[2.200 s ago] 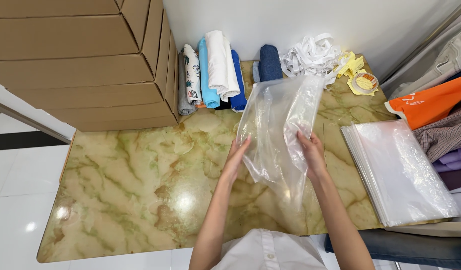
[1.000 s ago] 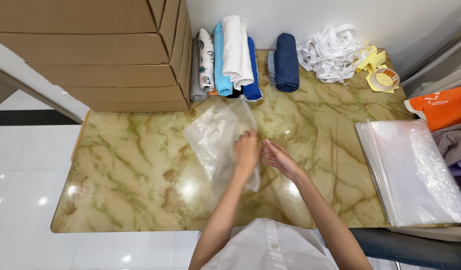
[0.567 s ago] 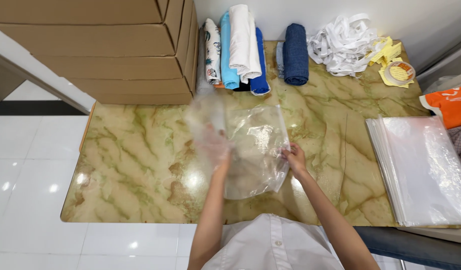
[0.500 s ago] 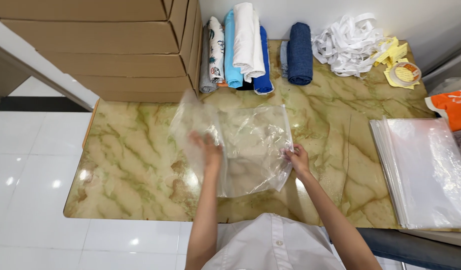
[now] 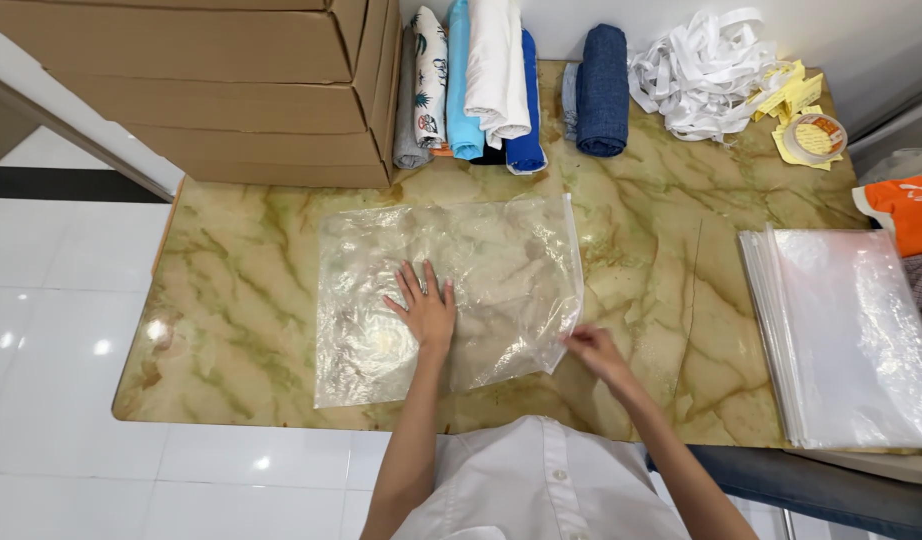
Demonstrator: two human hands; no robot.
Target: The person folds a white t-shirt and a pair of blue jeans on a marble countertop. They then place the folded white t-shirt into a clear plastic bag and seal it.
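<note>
Clear plastic bag (image 5: pixel 451 290) lies flat on the marble desk (image 5: pixel 661 260), long axis left–right. Left hand (image 5: pixel 423 308) rests palm-down, fingers spread, on its middle, gripping nothing. Right hand (image 5: pixel 593 350) pinches the bag's near-right corner — the nearer hand to that open edge.

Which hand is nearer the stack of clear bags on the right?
Right. The right hand pinches the flat bag's near right corner, closer to the stack; the left hand presses the bag's middle, farther away.
</note>
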